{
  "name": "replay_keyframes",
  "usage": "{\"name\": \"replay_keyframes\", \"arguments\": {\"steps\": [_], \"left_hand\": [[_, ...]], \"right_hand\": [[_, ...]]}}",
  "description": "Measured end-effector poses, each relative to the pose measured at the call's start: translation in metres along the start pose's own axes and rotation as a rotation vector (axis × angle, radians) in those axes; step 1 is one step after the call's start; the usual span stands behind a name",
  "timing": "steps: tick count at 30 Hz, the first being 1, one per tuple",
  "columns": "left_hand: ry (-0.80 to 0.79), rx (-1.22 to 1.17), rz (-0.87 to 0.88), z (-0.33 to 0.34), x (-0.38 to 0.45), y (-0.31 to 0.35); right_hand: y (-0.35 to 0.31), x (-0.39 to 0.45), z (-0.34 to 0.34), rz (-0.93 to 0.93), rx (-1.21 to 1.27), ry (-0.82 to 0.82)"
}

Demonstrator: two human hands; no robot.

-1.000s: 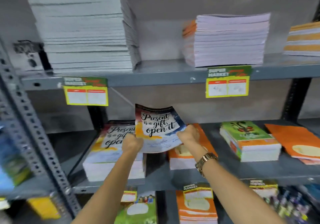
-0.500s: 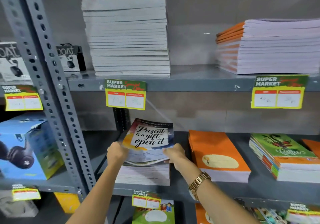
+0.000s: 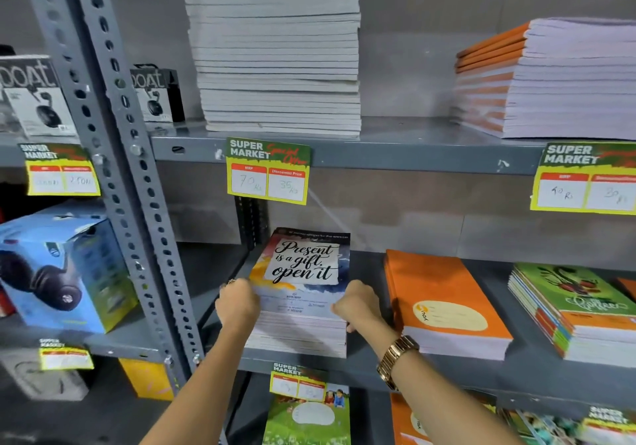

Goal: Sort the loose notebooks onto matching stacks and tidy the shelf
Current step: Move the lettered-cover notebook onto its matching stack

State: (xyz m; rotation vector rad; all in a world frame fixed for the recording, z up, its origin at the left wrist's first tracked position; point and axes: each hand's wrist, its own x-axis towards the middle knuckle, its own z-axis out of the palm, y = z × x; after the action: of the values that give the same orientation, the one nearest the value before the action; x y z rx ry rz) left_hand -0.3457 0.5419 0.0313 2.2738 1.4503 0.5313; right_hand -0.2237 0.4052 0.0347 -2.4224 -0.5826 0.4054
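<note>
A notebook with "Present is a gift, open it" on its cover [image 3: 304, 265] lies flat on top of its matching stack [image 3: 297, 336] on the middle shelf [image 3: 447, 370]. My left hand [image 3: 237, 303] grips the stack's front left corner. My right hand [image 3: 358, 303], with a gold watch on the wrist, grips the front right corner. Both hands press against the sides of the stack. To the right lie an orange notebook stack [image 3: 444, 303] and a green-covered stack [image 3: 578, 310].
The upper shelf holds a tall grey-white stack [image 3: 275, 49] and an orange-spined stack [image 3: 550, 80]. Price tags [image 3: 268, 171] hang from the shelf edges. A perforated steel upright [image 3: 120, 155] stands left, with a blue headphone box [image 3: 65, 269] beyond it. More notebooks lie on the shelf below.
The "Present is a gift" notebook, held tilted in the air a second ago, now lies flat on its matching stack. Both hands moved left with it and now clasp the stack's front corners.
</note>
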Motion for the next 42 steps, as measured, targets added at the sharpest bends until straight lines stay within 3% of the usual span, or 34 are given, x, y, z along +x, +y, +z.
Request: {"name": "replay_keyframes", "arguments": {"steps": [9,12,20,27,37,42], "left_hand": [[-0.032,0.109,-0.014,0.001,-0.001,0.002],[-0.001,0.142,0.007,0.002,-0.012,0.014],[0.096,0.041,0.325,0.030,-0.047,0.088],[0.100,-0.063,0.572,0.067,-0.104,0.190],[-0.029,-0.270,0.909,0.149,-0.214,0.337],[-0.176,-0.297,0.924,0.191,-0.262,0.395]], "right_hand": [[0.013,0.002,-0.001,-0.048,0.056,-0.008],[0.023,0.001,-0.007,-0.087,0.070,0.105],[0.071,-0.001,-0.067,-0.124,0.175,0.460],[0.164,-0.004,-0.145,-0.108,0.074,0.715],[0.325,-0.014,-0.260,0.032,-0.146,0.870],[0.399,-0.019,-0.304,0.143,-0.201,0.882]]}}
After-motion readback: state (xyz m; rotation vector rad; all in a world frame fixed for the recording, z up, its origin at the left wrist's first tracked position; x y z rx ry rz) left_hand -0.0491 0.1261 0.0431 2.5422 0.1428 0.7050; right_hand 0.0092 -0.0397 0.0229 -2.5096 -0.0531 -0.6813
